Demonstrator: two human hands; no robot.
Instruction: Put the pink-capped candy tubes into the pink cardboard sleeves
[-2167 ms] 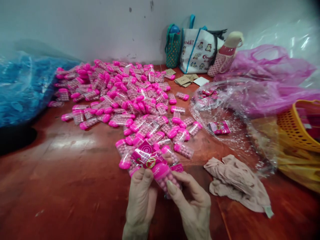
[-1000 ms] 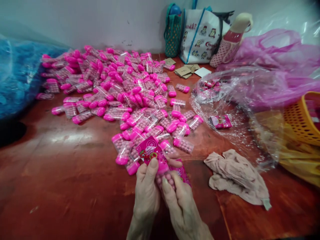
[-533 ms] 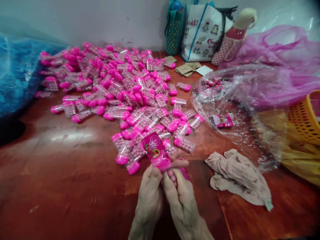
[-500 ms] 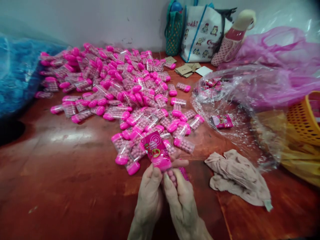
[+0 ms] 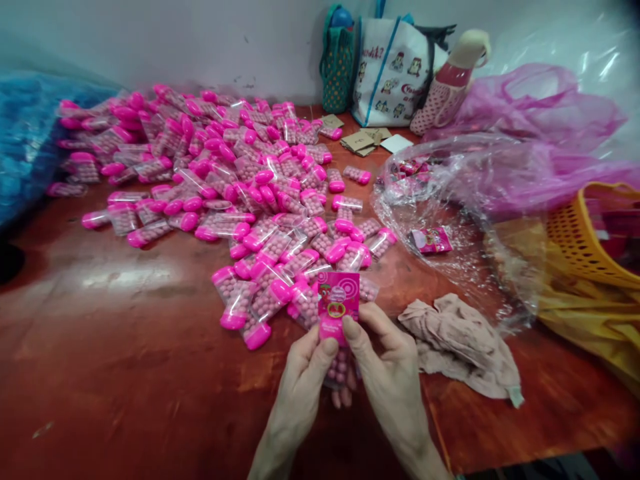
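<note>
My left hand is closed round a clear candy container filled with pink balls, held upright above the table's front. A bright pink printed label stands at the container's upper end, facing me. On the label's lower part presses the thumb of my right hand, its other fingers curled behind. The container's lower end is partly hidden by the hands. Just beyond lies a large pile of similar pink-capped candy containers, the nearest of them close to my fingers.
On the right lie a crumpled beige cloth, a clear plastic bag with pink labels and a yellow basket. Cardboard pieces, a white bag and a covered bottle are at the back. A blue bag is at left.
The label has turned from tilted to upright. My right hand has moved up from the container's side, its thumb now on the label. The view has shifted slightly right.
</note>
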